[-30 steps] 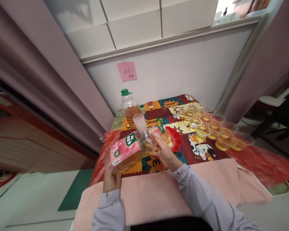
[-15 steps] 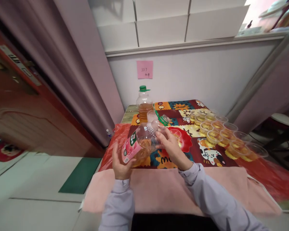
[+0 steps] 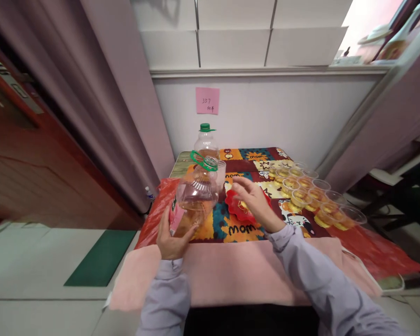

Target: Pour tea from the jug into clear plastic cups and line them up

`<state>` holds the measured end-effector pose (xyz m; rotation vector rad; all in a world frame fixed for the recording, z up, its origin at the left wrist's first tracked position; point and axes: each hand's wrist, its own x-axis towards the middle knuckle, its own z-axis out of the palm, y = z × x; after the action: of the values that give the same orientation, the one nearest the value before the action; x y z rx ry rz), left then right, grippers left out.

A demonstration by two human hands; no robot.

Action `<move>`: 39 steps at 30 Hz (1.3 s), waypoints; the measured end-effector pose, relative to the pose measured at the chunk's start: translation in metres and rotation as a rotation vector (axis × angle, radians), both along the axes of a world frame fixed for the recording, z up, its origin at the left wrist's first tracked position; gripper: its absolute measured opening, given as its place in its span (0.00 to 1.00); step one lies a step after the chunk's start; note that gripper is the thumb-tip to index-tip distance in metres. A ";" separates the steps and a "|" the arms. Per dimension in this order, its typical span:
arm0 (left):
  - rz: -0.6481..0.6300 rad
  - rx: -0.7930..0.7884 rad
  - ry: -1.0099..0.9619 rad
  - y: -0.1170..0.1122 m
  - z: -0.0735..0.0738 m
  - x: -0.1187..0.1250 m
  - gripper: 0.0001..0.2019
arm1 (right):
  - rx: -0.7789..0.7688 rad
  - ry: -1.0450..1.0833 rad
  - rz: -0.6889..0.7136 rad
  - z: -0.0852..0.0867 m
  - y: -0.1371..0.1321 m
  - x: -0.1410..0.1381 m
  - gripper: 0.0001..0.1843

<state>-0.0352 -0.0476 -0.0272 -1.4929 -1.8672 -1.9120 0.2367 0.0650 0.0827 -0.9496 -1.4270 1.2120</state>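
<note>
My left hand [image 3: 175, 237] is wrapped round the lower part of a large clear plastic bottle [image 3: 198, 191]. Amber drink lies in its lower half, and a pink label shows near my fingers. The bottle's neck has a green ring handle, and its mouth looks uncapped. My right hand [image 3: 254, 200] hovers with bent, spread fingers and nothing in them. Below it sits a red scalloped plate [image 3: 235, 207], partly covered by the hand. A stack of clear plastic cups [image 3: 221, 173] stands just behind the held bottle's right side.
Another green-capped bottle [image 3: 205, 139] of drink stands at the back left. Several clear cups [image 3: 301, 198] of yellow drink are grouped on the table's right side. A pink cloth [image 3: 245, 275] covers the front edge, and a patterned cloth [image 3: 238, 231] lies behind it.
My right hand has let go of the bottle and moved right, over the red plate. The bottle has swung more upright in my left hand. The view has shifted slightly.
</note>
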 end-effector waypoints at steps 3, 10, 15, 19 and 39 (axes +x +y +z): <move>0.003 -0.014 -0.001 0.000 0.001 0.000 0.54 | 0.164 -0.185 -0.178 -0.005 0.036 0.045 0.32; 0.048 -0.019 0.008 0.001 0.003 0.004 0.53 | 0.344 -0.971 -0.109 -0.015 0.056 0.077 0.35; 0.064 0.004 0.031 0.003 0.003 0.002 0.54 | 0.220 -1.271 -0.096 -0.012 0.040 0.048 0.40; 0.137 -0.047 0.110 0.005 0.003 0.001 0.53 | 0.182 -1.289 -0.145 -0.011 0.037 0.038 0.28; 0.154 -0.049 0.163 0.012 0.008 0.002 0.59 | 0.533 -1.124 -0.464 -0.030 -0.015 0.221 0.45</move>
<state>-0.0333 -0.0357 -0.0194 -1.4253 -1.9079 -1.6375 0.4576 0.0497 0.0523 -1.5309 -2.0372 -0.1688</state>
